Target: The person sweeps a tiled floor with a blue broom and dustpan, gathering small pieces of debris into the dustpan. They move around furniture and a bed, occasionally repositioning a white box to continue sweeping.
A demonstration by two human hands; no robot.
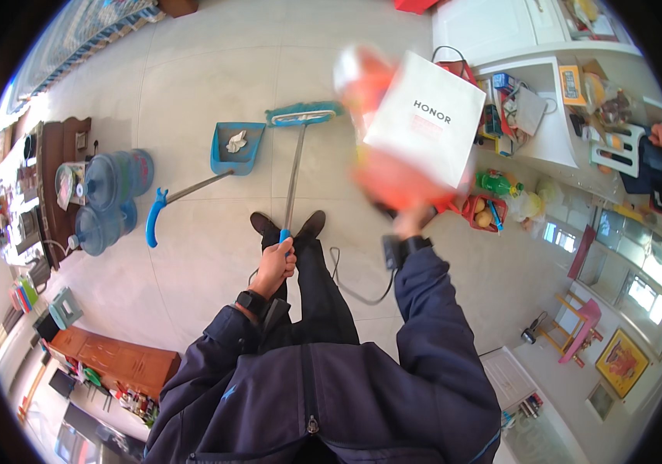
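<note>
My left hand [273, 267] is closed round the blue grip of a broom [294, 174]. Its blue head rests on the floor ahead of my feet. Just left of the head lies a long-handled blue dustpan [223, 165] with crumpled white paper [236, 141] inside. My right hand [410, 223] is stretched forward at the near edge of a red bundle [400, 179], smeared by motion, and appears to grip it; the fingertips are hidden. A white paper bag or box [428, 108] with printing sits against the bundle, covering its middle.
Large blue water bottles [106, 185] lie at the left beside a dark wooden cabinet [64, 174]. To the right are a white shelf unit [536, 127], a green bottle [499, 183] and a red basket [485, 213] holding round yellowish produce. A dark cable [362, 298] hangs near my legs.
</note>
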